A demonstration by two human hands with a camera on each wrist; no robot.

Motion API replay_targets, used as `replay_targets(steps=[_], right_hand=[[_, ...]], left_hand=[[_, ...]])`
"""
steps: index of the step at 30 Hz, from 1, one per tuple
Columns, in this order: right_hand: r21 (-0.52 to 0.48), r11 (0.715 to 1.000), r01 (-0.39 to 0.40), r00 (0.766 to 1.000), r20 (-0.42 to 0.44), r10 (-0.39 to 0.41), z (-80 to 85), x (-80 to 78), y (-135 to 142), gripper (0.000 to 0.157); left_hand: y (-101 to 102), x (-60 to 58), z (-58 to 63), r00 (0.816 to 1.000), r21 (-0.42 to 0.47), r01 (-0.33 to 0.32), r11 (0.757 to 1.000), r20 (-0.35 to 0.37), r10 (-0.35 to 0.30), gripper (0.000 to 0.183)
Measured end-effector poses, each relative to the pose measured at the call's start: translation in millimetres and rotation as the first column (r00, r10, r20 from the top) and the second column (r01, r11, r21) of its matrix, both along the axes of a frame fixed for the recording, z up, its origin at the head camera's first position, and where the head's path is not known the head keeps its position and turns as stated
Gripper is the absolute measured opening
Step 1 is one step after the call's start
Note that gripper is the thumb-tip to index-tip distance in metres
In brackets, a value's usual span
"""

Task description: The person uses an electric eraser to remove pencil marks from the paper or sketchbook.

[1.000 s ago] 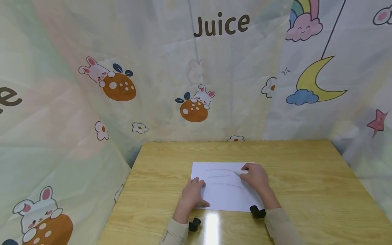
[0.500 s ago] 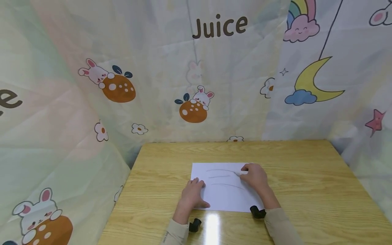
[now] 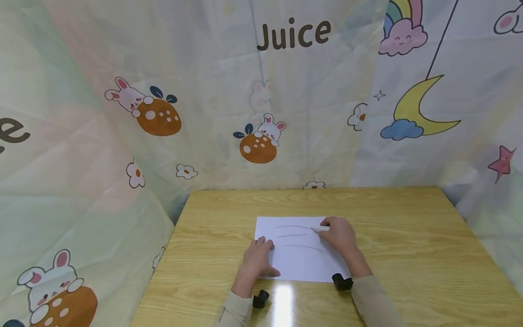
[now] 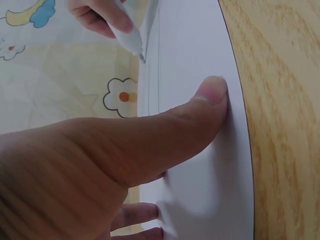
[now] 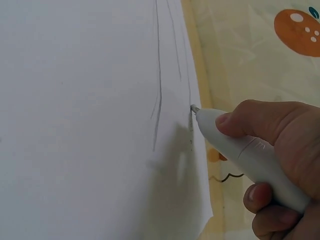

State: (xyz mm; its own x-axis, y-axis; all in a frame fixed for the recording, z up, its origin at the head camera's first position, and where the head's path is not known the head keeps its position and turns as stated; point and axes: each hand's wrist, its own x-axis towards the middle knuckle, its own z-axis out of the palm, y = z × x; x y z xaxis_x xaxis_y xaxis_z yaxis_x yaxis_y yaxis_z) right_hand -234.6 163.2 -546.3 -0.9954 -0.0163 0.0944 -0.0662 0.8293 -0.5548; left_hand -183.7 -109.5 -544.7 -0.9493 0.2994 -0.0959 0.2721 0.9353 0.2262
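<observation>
A white sheet of paper (image 3: 304, 264) lies on the table, bearing three pencil-grey lines, the topmost (image 3: 292, 226) near its far edge. My right hand (image 3: 341, 234) grips a thick, white, pen-shaped electric eraser (image 5: 250, 157) between thumb and fingers. Its narrow grey tip (image 5: 194, 108) sits at the right end of the topmost line, where dark specks trail along the paper in the right wrist view. At the sheet's left side my left hand (image 3: 256, 258) rests with fingers and thumb (image 4: 170, 135) spread, pressing on the paper. The eraser's rear end is hidden in my right palm.
The wooden table (image 3: 416, 245) extends around the paper on all sides. Behind it hangs a printed curtain (image 3: 212, 113). Black wrist fittings (image 3: 342, 282) stick out from both beige sleeves (image 3: 372, 295) close over the table.
My right hand has shifted slightly left and away from me, carrying the eraser tip a little along the topmost line. The left hand stays in place.
</observation>
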Motion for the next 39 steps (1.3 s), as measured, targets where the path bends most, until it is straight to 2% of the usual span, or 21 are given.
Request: replay_targets(steps=[12,24,27,35,39], right_hand=[[0.014,1.000,-0.023,1.000,0.000,0.023,3.1,-0.2,-1.8,0.021],[0.014,1.000,0.001,1.000,0.001,-0.001,3.9,-1.3,-5.6,0.020],[0.001,1.000,0.023,1.000,0.012,-0.023,3.3,1.6,-4.9,0.021],[0.002,1.000,0.020,1.000,0.025,-0.020,-4.4,5.6,-2.8,0.021],[-0.013,1.000,0.019,1.000,-0.001,-0.019,-3.2,4.1,-3.2,0.021]], left_hand=[[0.0,-1.2,1.4,1.000,0.003,-0.006,1.000,-0.012,0.006,0.074],[-2.0,-3.2,2.8,1.000,-0.018,0.003,1.000,-0.026,-0.004,0.073],[-1.0,-3.1,1.5,0.999,-0.022,0.012,1.000,-0.033,-0.013,0.073],[-0.5,2.2,-6.2,1.000,-0.016,-0.007,1.000,-0.014,0.007,0.074],[0.2,1.5,-5.6,0.999,-0.016,-0.014,1.000,-0.031,0.014,0.074]])
